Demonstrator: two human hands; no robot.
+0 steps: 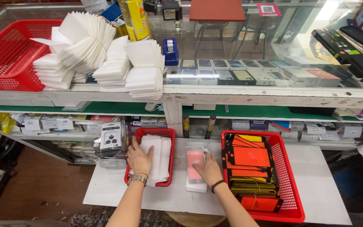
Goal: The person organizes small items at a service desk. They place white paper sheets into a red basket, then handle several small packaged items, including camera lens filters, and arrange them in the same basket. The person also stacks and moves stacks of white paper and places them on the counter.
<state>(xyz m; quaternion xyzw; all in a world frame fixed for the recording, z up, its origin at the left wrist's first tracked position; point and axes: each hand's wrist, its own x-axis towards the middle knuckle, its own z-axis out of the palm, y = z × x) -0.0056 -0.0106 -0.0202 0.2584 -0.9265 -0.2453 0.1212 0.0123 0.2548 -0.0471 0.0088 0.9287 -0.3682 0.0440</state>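
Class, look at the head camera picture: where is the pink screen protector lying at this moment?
The pink screen protector lies mid-frame on a white stack on the white board, under the right hand, between the small red basket and the large red basket.

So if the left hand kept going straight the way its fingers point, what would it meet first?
The left hand already rests on the stack of white sleeves in the small red basket. Going straight on, it would likely meet the basket's far rim, then the shelf behind; depth is unclear.

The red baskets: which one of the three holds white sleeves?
The small red basket under the left hand. The large red basket at right holds orange-and-black sheets; the counter basket looks empty.
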